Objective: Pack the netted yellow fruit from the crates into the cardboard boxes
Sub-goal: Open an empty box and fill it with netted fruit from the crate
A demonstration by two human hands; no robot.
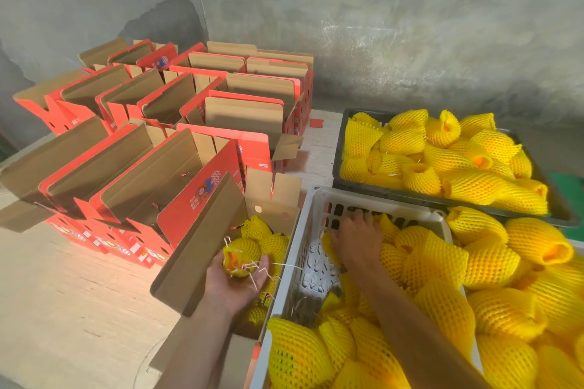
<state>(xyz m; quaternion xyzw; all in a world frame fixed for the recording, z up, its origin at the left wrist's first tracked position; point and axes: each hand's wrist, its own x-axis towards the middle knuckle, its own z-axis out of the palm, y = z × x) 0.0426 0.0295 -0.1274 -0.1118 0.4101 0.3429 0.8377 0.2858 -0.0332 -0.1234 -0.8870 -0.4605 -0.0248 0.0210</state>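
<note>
My left hand (235,283) holds a netted yellow fruit (241,254), palm up, over the nearest open cardboard box (202,249), which has several netted fruit (268,238) in it. My right hand (355,240) reaches into the white crate (303,230) and lies fingers down on a netted fruit (330,248) near the crate's far left corner. The rest of the crate is heaped with netted fruit (493,262). Whether the right fingers grip that fruit is hidden by the hand.
A black crate (339,155) full of netted fruit (442,151) stands behind the white one. Rows of open red cardboard boxes (151,148) fill the left and back of the wooden table (63,294). A grey concrete wall (410,25) runs behind.
</note>
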